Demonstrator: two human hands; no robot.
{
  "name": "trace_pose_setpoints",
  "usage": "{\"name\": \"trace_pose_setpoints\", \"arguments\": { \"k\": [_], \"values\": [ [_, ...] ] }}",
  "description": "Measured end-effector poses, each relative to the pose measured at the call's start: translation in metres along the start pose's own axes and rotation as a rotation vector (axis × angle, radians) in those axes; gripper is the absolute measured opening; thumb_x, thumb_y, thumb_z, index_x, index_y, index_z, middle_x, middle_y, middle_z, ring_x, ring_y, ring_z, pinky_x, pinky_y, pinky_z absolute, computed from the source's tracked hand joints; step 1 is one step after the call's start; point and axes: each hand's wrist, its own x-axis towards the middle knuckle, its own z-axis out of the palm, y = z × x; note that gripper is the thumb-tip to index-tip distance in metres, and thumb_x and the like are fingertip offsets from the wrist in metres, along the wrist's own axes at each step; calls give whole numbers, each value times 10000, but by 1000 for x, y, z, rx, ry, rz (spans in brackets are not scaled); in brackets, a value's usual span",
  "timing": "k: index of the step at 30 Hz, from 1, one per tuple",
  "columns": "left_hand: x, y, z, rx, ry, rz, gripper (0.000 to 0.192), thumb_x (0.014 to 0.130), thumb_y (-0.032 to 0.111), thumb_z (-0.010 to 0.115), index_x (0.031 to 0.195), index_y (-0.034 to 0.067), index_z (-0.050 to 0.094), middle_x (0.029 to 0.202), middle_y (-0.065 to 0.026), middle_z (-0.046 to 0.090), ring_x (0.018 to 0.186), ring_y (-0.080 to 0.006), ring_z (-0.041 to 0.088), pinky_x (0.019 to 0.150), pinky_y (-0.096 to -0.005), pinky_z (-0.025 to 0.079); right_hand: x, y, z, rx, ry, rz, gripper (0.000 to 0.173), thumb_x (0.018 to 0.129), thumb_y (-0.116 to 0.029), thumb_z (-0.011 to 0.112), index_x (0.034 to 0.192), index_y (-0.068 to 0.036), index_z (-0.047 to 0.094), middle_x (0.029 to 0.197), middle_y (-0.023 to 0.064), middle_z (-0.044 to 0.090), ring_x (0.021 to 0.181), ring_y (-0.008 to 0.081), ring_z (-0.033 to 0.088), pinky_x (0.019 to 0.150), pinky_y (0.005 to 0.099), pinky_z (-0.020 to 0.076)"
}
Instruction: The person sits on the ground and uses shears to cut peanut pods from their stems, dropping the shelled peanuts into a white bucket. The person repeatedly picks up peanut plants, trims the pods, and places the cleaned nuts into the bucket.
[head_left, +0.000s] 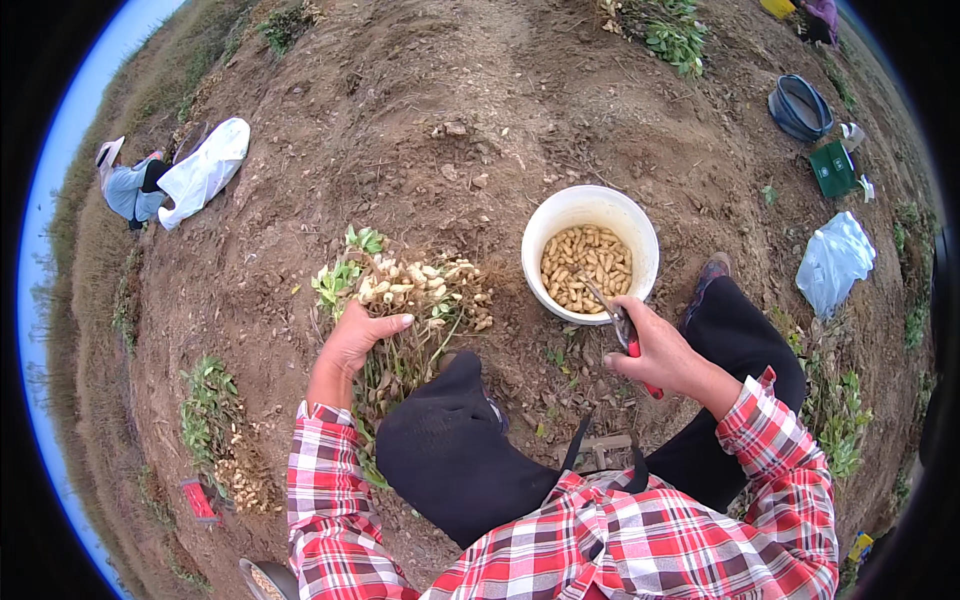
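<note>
My left hand is at a bunch of uprooted peanut plants, its thumb on top and its fingers hidden among the stems. Pale pods cluster at the root end, and green leaves show at the left. In my right hand is a pair of red-handled pruning shears. Their metal blades point into a white plastic bucket, over its near rim. Loose peanut pods cover the bucket's bottom. The bucket stands on the soil, just beyond my knees.
More peanut plants lie at the left, others at the right. A dark bucket, a green box and a plastic bag stand to the right. At the far left, a person sits by a white sack.
</note>
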Motion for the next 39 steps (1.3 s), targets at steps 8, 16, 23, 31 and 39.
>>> {"name": "trace_pose_setpoints", "arguments": {
  "k": [8, 16, 23, 31, 39],
  "values": [
    [-24, 56, 47, 149, -56, 121, 467, 778, -24, 744, 1229, 3, 625, 1131, -48, 692, 1012, -155, 648, 934, -324, 499, -10, 10, -12, -15, 98, -40, 710, 773, -228, 762, 1339, 18, 411, 1079, 246, 597, 1031, 374, 620, 890, 436, 490],
    [-41, 63, 126, -54, -33, 213, 397, 802, -52, 694, 1192, -14, 632, 1092, -79, 702, 941, -167, 678, 875, -332, 553, -26, 7, -18, 193, 122, -120, 453, 852, -84, 650, 1255, -17, 454, 974, 207, 602, 907, 331, 642, 811, 409, 497],
    [-55, 49, 179, -258, -88, 118, 589, 812, 52, 756, 1350, 39, 518, 1236, -60, 641, 1111, -183, 601, 1013, -376, 468, -31, 19, -13, 270, 215, -243, 389, 854, -15, 611, 1225, -30, 495, 945, 183, 583, 871, 344, 624, 798, 411, 489],
    [-57, 15, 188, -379, -97, -32, 636, 805, 38, 763, 1374, 41, 479, 1248, -78, 624, 1109, -203, 605, 988, -381, 503, -28, -9, 2, 489, 176, -295, 299, 868, 1, 610, 1150, -41, 520, 811, 64, 597, 750, 139, 595, 708, 299, 488],
    [-49, 19, 204, -404, -139, -28, 570, 817, 18, 735, 1345, 36, 521, 1248, -69, 634, 1120, -189, 612, 973, -363, 508, 4, -15, 17, 421, 288, -249, 449, 827, -10, 661, 1244, -38, 495, 862, 134, 624, 831, 270, 656, 758, 368, 514]
  ]
}}
